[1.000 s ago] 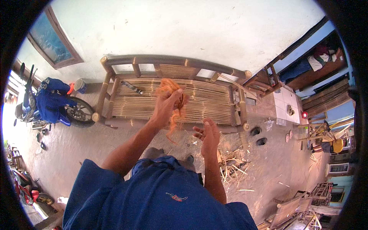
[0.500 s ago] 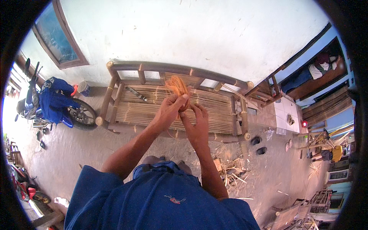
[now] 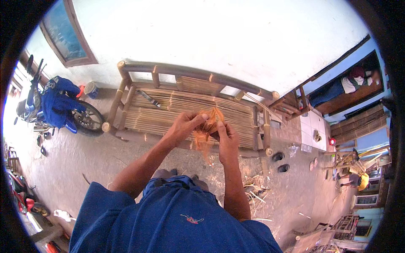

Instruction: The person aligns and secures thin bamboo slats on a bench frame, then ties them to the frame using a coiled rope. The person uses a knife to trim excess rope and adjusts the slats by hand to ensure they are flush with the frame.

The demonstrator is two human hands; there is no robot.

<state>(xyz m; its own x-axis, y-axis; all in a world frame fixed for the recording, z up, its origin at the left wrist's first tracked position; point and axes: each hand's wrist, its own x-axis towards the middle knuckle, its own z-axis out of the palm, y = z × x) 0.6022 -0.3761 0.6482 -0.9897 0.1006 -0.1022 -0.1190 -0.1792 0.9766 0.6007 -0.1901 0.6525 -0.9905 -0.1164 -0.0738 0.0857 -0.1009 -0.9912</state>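
Note:
A bundle of thin orange twine (image 3: pixel 203 143) is between my two hands, above the front part of a bamboo bench (image 3: pixel 168 110). My left hand (image 3: pixel 185 127) is closed on the bundle's left side, thumb on top. On its right side, my right hand (image 3: pixel 227 138) pinches the strands between thumb and fingers. A folded end rises above the fingers, and loose, frayed strands hang below them. My palms hide the middle of the bundle. On the slats to the left lies a long, narrow blade-like tool (image 3: pixel 149 99), apart from both hands.
A motorcycle (image 3: pixel 63 107) draped with blue cloth stands left of the bench, near a bucket (image 3: pixel 90 90). Bamboo scraps (image 3: pixel 255 189) litter the floor at right, near dark sandals (image 3: pixel 278 157). One person (image 3: pixel 352 82) is at the upper right; another (image 3: pixel 362 181) bends farther right.
The twine bundle has turned over: its loose strands pointed up and away, and now hang down toward me. My right hand has moved slightly right and grips the bundle's other side.

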